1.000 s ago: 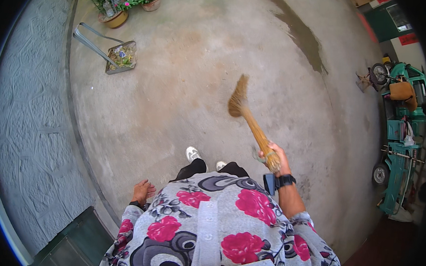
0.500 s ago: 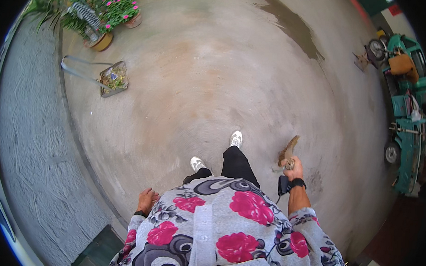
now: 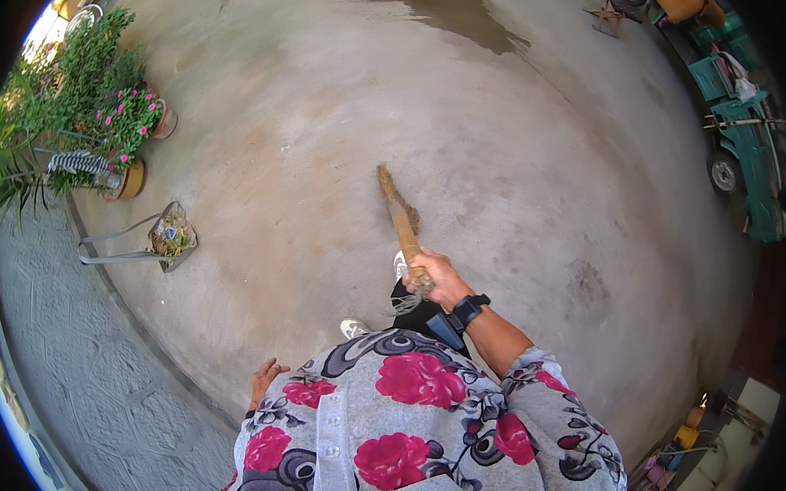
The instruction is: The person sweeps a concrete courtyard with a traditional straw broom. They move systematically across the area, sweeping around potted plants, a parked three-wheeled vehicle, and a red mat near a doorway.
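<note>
The right hand [image 3: 433, 277] now holds the broom [image 3: 400, 214] ahead of the shoes [image 3: 353, 329], no longer out to their right.

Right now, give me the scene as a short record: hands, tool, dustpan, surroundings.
Right hand: closed around the broom's handle
Left hand: open, nothing seen in it
Broom head: points away from the person; floor contact unclear
Dustpan: on the floor, left side, holding debris
Flowering plant: potted, upper left
Green vehicle: upper right
</note>
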`<state>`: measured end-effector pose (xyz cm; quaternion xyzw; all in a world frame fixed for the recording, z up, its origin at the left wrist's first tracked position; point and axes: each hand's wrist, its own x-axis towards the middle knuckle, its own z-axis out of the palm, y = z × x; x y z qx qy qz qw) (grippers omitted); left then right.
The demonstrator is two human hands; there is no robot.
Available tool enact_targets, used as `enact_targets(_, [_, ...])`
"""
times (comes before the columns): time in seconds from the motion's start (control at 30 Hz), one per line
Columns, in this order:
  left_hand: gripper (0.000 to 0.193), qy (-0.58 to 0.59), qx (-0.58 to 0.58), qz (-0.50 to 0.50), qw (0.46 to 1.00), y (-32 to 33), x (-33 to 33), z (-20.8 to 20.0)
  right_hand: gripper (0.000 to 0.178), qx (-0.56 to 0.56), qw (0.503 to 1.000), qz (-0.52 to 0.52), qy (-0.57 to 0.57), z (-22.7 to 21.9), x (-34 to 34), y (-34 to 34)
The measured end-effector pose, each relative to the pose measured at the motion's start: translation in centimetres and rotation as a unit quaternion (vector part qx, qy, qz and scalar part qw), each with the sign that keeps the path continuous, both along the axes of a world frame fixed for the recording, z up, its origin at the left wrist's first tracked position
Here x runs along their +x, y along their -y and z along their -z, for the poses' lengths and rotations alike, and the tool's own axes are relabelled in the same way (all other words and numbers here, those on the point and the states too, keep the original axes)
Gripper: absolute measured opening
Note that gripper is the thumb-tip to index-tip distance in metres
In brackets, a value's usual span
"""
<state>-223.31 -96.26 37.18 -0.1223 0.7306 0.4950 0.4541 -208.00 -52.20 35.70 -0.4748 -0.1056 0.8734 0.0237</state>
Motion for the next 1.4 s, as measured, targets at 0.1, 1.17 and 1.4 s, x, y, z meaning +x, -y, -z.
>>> enact_targets(0.1, [0.051,0.037,-0.020,0.006,0.999,-7.7,-1.8,-3.2,0.060,-0.025,0.995,0.093,-0.013,-2.6,5.9,-4.8])
enact_targets(1.17, [0.046,-0.138,-0.114,0.444,0.878,-21.6,-9.9,0.6,0.067,0.019,0.979,0.202,-0.026,-2.0,9.2,-12.5])
enact_targets(1.4, [0.041,-0.157,-0.069,0.481,0.860,-24.8,-14.8,7.3,0.069,0.124,0.959,0.239,0.093,-2.2,14.4,-12.1])
